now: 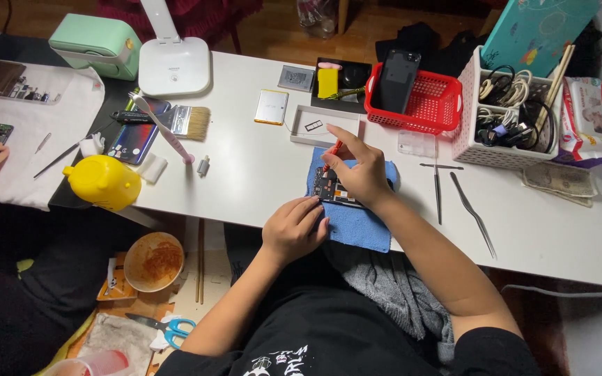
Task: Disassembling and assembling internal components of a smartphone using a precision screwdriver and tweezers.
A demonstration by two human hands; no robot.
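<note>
Opened dark smartphone chassis [334,189] lies on blue cloth pad [357,223], long axis left-right. Right hand [358,169] above it, pinching slim red-handled screwdriver [334,149]. Left hand [292,228] at pad's left edge, curled, steadying phone.

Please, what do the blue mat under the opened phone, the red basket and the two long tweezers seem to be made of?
The blue mat looks like soft cloth, probably microfibre: matte, slightly fuzzy, with limp edges. The red basket looks like moulded plastic: glossy, one even colour, with a regular lattice wall. The tweezers look like bare metal, likely steel: thin, grey, with a dull shine. The right hand works above the mat.
</note>
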